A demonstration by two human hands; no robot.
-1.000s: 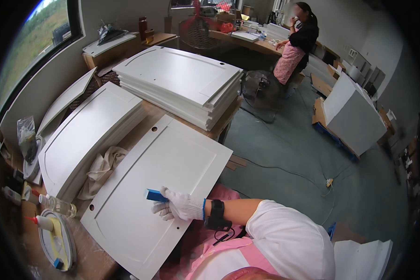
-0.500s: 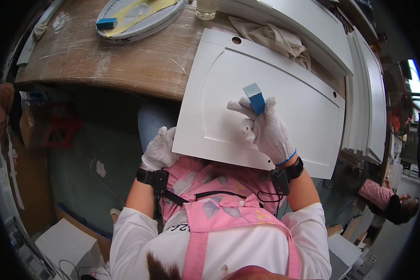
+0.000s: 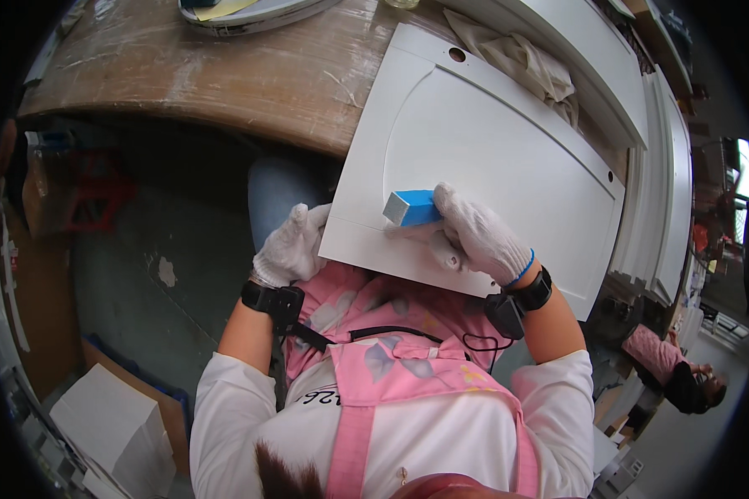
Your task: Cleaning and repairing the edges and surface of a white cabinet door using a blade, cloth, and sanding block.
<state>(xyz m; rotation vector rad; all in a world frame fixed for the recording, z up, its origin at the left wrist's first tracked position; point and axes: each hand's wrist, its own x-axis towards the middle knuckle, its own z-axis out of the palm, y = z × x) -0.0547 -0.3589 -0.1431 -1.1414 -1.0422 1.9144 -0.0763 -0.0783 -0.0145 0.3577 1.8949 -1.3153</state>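
A white cabinet door panel [image 3: 508, 158] with a raised frame and round holes lies slanted, partly on the table and partly over my lap. My gloved left hand [image 3: 291, 249] holds its left edge near the lower corner; the fingertips are hidden by the panel. In my gloved right hand [image 3: 484, 234] is a blue sanding block [image 3: 418, 206] with a grey, gritty end. Thumb and fingers grip the block, which points left above the panel's lower left part. Whether it touches the surface I cannot tell.
The brown, film-covered table [image 3: 250, 91] carries a round lid [image 3: 266, 18] and, behind the panel, a crumpled beige cloth [image 3: 516, 66]. More white panels [image 3: 657, 191] stand at the right. A white carton [image 3: 112, 424] sits lower left. Another person [image 3: 670, 366] is at the far right.
My right hand has turned and lowered the sanding block, which now points left instead of up. My left hand stays at the panel's edge. The view has shifted slightly.
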